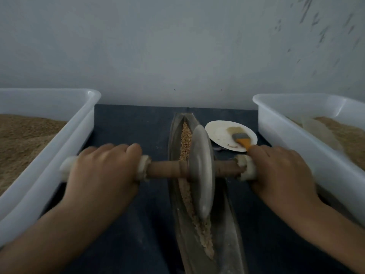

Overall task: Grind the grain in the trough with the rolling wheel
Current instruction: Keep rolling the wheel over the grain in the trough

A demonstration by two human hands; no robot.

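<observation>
A long grey boat-shaped trough (227, 230) lies on the dark cloth and runs away from me. Tan grain (186, 138) fills its groove, whole at the far end and finer near me. A grey metal wheel (202, 171) stands upright in the groove, about midway along. A brown wooden axle (165, 170) passes through it, with pale wrapped ends. My left hand (102, 173) grips the left end of the axle. My right hand (278, 171) grips the right end.
A white plastic tub (65, 139) of brown grain stands at the left, and a second tub (286, 133) at the right. Behind the wheel, a white plate (219, 131) holds a brush (241, 140) with an orange handle. A grey wall closes the back.
</observation>
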